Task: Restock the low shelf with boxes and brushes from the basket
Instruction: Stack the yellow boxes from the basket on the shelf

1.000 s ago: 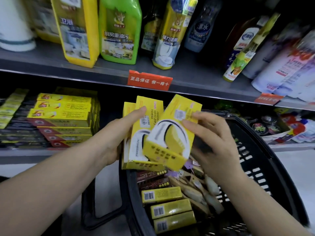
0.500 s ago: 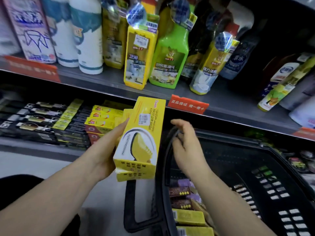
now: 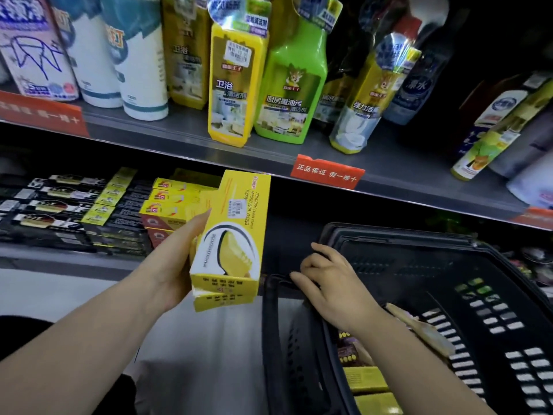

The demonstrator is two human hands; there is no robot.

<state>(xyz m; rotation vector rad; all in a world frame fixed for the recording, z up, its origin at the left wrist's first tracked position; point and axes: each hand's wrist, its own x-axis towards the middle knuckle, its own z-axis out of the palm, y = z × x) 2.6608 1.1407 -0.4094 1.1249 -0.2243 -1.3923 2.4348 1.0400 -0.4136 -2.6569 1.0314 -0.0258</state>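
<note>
In the centre of the frame the left hand (image 3: 175, 265) grips a stack of yellow cardboard brush boxes (image 3: 236, 229) upright, thumb along their left edge; the front box shows a yellow brush, a barcode sticker and small Cyrillic print. At lower right the right hand (image 3: 332, 283) curls its fingers over the near rim of the black plastic basket (image 3: 493, 310), apart from the boxes; the low shelf (image 3: 59, 256) lies at left. Above, a red tag (image 3: 327, 172) reads 正品保证 假一赔十; a yellow bottle (image 3: 233, 85) says 卫浴, a green bottle (image 3: 290, 85) 厨房重油污.
</note>
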